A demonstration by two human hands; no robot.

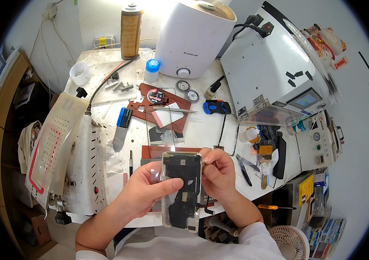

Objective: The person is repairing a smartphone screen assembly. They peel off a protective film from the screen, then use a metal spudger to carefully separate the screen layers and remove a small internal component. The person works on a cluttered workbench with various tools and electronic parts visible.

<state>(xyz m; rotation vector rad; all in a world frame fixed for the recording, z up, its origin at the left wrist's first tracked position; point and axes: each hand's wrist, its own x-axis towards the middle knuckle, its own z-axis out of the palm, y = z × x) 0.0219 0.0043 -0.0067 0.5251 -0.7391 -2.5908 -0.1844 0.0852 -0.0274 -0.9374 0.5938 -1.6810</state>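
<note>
Thin, matte-black, oblong panel (187, 189) between hands (143, 187) (217, 174).

The flat panel (183, 170) looks mostly matt — the tall appliance (193, 39) smooth plastic, the broad blade (120, 138) metal.

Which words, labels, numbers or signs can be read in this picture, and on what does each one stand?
I copy no wording; by place:
Humidifier: short dark print above the knob.
Wall: large black characters, at the right.
Can: print too small to read.
Knife: light print on the blue handle, too small to read.
Screen: too small to read.
Panel in the hands: no readable print.
</note>
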